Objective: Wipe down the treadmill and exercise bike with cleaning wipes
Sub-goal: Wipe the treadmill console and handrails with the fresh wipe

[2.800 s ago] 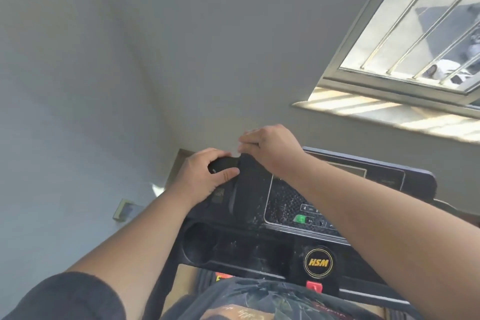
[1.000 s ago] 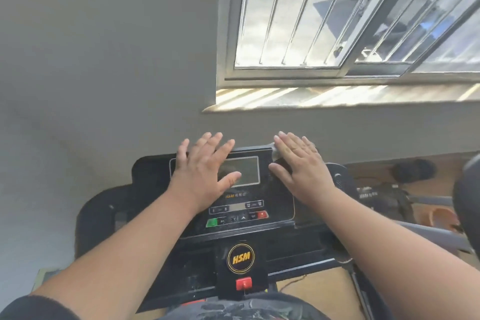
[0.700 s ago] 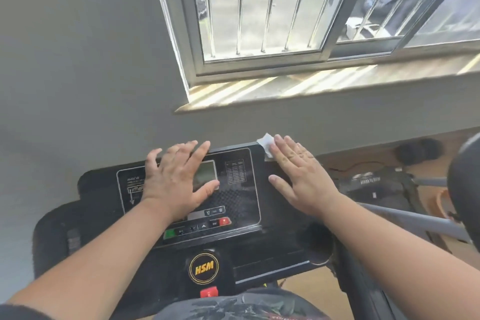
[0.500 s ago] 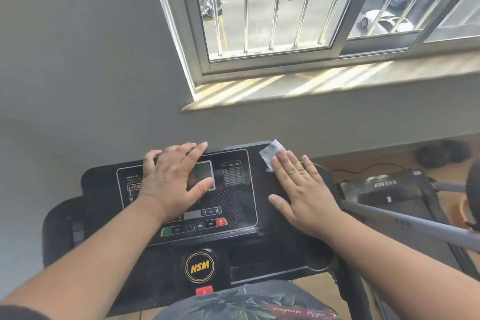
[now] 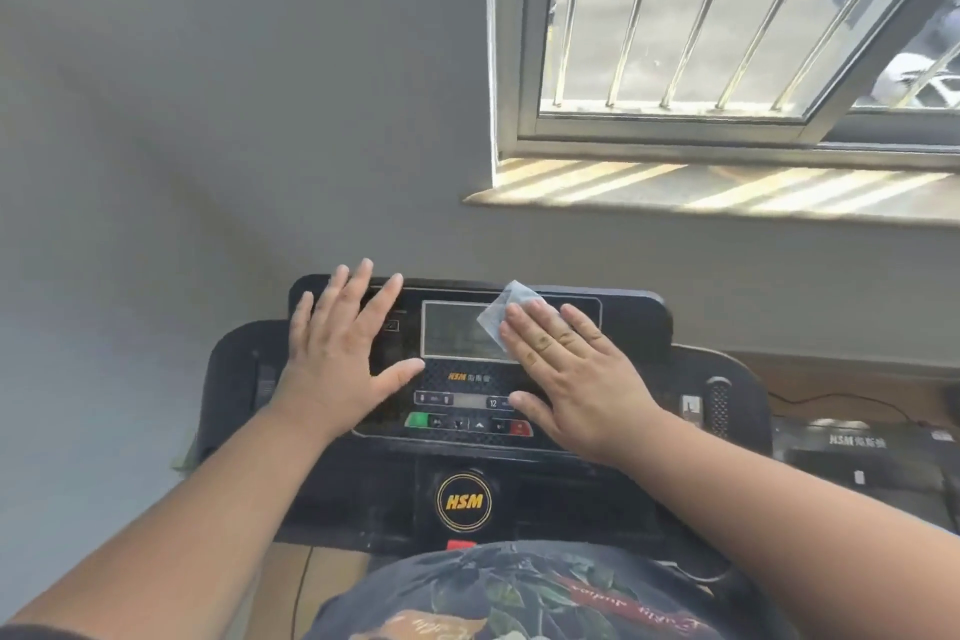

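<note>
The black treadmill console (image 5: pixel 636 320) fills the lower middle of the head view, with a grey display (image 5: pixel 449 333) and a row of buttons (image 5: pixel 467 424) below it. My right hand (image 5: pixel 576 374) lies flat on the console's right half and presses a white cleaning wipe (image 5: pixel 508 308) against the display's right edge; one corner of the wipe sticks out past my fingertips. Left of the display, my left hand (image 5: pixel 337 359) rests flat on the console with fingers spread and nothing in it.
A grey wall stands right behind the console. A barred window (image 5: pixel 727 16) with a sunlit sill (image 5: pixel 727 190) is at the upper right. Another black HSM machine (image 5: pixel 852 447) sits on the wooden floor to the right. A red safety key (image 5: pixel 460 545) is below the round logo (image 5: pixel 464 502).
My right hand slid the wipe leftward from the console's right end onto the display. My left hand shifted left off the display. The view swung round to face the console squarely.
</note>
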